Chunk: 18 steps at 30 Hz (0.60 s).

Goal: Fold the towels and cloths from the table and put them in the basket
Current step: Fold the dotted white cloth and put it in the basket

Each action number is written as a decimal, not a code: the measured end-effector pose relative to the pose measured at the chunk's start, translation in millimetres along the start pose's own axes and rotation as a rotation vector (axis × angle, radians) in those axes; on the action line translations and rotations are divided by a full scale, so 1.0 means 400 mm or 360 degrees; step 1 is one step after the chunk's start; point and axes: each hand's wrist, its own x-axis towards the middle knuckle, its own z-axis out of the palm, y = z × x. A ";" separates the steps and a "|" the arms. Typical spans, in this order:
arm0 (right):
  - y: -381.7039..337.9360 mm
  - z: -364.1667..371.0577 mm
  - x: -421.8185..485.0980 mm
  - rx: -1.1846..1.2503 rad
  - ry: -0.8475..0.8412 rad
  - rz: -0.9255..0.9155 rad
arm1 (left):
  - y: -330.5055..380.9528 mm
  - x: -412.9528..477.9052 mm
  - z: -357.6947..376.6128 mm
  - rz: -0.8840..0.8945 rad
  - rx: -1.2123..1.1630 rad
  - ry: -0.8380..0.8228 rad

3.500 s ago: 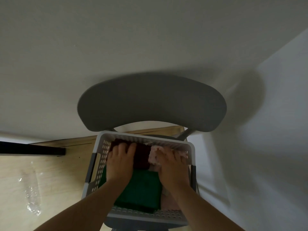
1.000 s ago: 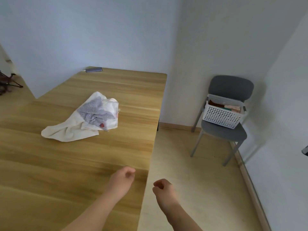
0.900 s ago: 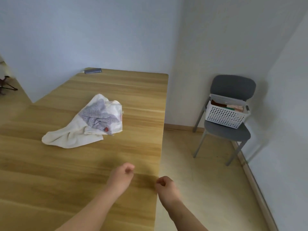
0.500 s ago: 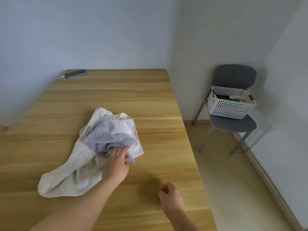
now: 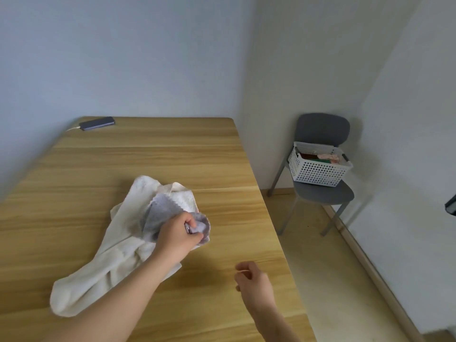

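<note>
A crumpled cream towel [image 5: 106,262] lies on the wooden table [image 5: 148,159]. On top of it sits a small grey dotted cloth [image 5: 160,213]. My left hand [image 5: 177,236] is closed on the near right edge of that grey cloth, bunching it. My right hand [image 5: 254,285] hovers over the table's near right part, fingers loosely curled and holding nothing. The white perforated basket [image 5: 318,171] stands on a grey chair [image 5: 323,191] to the right of the table, with folded cloths inside, dark red, green and pink.
A dark phone [image 5: 97,123] with a cable lies at the table's far left corner by the wall. Bare floor separates the table's right edge from the chair. Walls close in behind the table and to the right of the chair.
I left the basket on the chair and came back to the table. My left hand reached the cloth pile and closed on the grey cloth, pulling it rightward. My right hand stayed low and empty.
</note>
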 end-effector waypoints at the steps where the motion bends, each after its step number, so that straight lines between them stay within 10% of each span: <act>1: -0.024 -0.010 -0.009 0.0026 0.0026 -0.0091 | 0.025 -0.012 -0.010 -0.0009 -0.0078 -0.0064; 9: -0.113 -0.134 -0.106 -0.0187 -0.0102 -0.1072 | 0.183 -0.168 -0.043 0.0128 -0.0278 -0.0574; 18: -0.092 -0.246 -0.119 -0.0439 0.0190 -0.1027 | 0.220 -0.224 -0.035 0.0249 -0.0174 -0.0668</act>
